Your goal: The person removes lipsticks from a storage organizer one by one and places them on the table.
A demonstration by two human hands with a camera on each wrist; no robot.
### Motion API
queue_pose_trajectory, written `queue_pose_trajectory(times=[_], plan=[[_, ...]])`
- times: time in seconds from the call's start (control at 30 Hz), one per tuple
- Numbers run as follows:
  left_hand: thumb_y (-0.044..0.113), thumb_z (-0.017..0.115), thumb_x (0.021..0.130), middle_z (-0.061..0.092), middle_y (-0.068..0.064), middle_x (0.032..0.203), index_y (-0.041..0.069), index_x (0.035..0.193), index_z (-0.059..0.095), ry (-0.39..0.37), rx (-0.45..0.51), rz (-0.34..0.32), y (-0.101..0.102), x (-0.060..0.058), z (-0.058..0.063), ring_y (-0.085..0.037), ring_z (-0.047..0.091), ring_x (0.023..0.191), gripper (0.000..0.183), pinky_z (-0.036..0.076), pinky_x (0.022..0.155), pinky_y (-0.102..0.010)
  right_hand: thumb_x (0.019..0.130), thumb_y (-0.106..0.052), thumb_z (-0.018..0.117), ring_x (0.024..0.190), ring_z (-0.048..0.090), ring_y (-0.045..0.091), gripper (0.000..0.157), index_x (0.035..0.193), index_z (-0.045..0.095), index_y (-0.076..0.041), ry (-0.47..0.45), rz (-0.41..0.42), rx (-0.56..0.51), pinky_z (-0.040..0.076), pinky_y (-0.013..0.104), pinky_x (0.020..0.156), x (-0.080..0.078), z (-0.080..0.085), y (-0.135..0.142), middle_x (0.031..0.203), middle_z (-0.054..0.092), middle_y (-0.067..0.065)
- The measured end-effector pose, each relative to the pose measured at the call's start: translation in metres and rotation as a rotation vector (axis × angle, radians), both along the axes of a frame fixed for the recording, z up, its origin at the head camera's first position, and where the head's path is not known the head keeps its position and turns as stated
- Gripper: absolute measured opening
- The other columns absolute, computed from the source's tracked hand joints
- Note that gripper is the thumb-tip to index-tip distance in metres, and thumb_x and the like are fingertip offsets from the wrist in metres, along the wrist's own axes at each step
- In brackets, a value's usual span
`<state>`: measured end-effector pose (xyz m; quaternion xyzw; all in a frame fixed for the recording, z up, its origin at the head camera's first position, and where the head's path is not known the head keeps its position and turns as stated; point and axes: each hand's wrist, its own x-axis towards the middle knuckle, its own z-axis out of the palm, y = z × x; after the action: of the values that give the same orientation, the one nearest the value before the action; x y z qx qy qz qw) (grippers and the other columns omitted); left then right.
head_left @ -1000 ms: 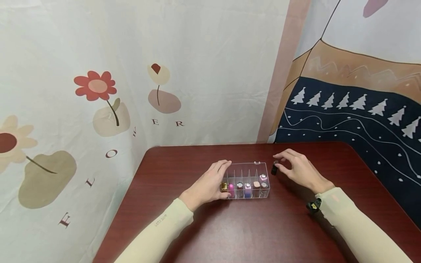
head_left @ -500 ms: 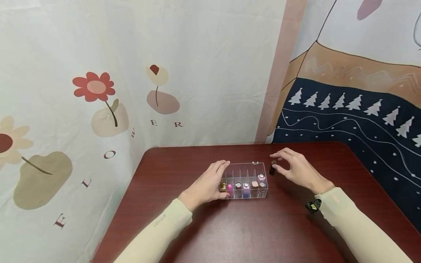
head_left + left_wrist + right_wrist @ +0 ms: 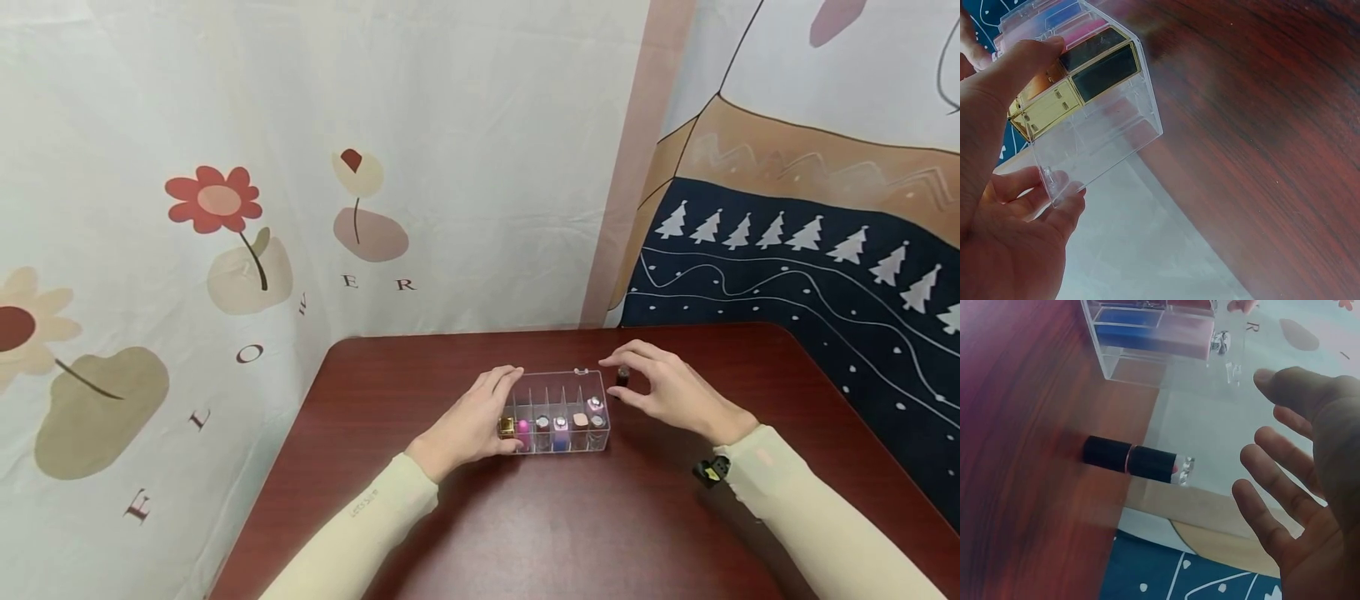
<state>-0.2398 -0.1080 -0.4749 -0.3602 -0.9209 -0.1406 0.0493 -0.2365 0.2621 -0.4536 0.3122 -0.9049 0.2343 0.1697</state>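
Observation:
A clear plastic lipstick organizer (image 3: pixel 558 387) stands on the table with several lipsticks in its front row of slots. My left hand (image 3: pixel 468 421) grips its left end, thumb on the front and fingers round the back. A gold and black lipstick (image 3: pixel 1107 72) sits in the end slot by that thumb, beside a pink one (image 3: pixel 523 427). To the organizer's right a black lipstick (image 3: pixel 1132 459) with a thin rose band and a clear faceted top stands upright on the table. My right hand (image 3: pixel 671 393) is beside it with fingers spread, apart from the lipstick in the right wrist view.
The dark red wooden table (image 3: pixel 555 533) ends at a back edge behind the organizer. Printed fabric with flowers (image 3: pixel 217 197) hangs behind and left of it, and a navy part with white trees (image 3: pixel 772 229) hangs at right.
My right hand has shifted slightly left, and its thumb and fingers have spread wider around the black lipstick. The left hand keeps its grip on the organizer.

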Motion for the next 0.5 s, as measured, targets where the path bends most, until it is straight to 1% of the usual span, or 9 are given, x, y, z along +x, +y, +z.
queue_pose_trajectory(times=[0.13,0.27,0.4,0.5], plan=[[0.041,0.109,0.083,0.05,-0.02,0.176,-0.001,0.176,0.04,0.004,0.001,0.0,0.001,0.0,0.001,-0.038,0.053,0.163,0.123,0.047,0.14,-0.045,0.09,-0.012,0.101,0.111,0.078,0.025,0.052,0.138,0.083,-0.016,0.01,0.029,0.021,0.074,0.046,0.091,0.001,0.004,-0.003,0.134,0.078,0.001],[0.041,0.109,0.083,0.05,-0.02,0.176,-0.001,0.176,0.04,-0.007,0.008,0.001,0.001,0.001,0.001,-0.039,0.053,0.163,0.123,0.048,0.139,-0.046,0.09,-0.016,0.102,0.113,0.076,0.021,0.049,0.136,0.084,-0.02,0.003,0.054,0.079,0.072,0.041,0.088,0.001,0.008,-0.008,0.134,0.078,0.0],[0.041,0.109,0.083,0.05,-0.02,0.175,-0.002,0.176,0.039,-0.003,0.003,0.004,0.0,0.001,0.0,-0.039,0.054,0.162,0.124,0.048,0.139,-0.046,0.091,-0.019,0.102,0.114,0.072,0.016,0.049,0.136,0.085,-0.021,-0.02,0.072,0.143,0.071,0.037,0.089,0.0,0.011,-0.013,0.136,0.078,-0.001],[0.041,0.109,0.083,0.051,-0.021,0.175,-0.002,0.176,0.04,-0.001,0.005,0.004,0.0,0.001,0.0,-0.04,0.054,0.162,0.124,0.048,0.139,-0.046,0.091,-0.018,0.102,0.115,0.071,0.015,0.047,0.135,0.086,-0.021,-0.035,0.081,0.182,0.071,0.039,0.092,0.001,0.013,-0.016,0.137,0.078,-0.002]])
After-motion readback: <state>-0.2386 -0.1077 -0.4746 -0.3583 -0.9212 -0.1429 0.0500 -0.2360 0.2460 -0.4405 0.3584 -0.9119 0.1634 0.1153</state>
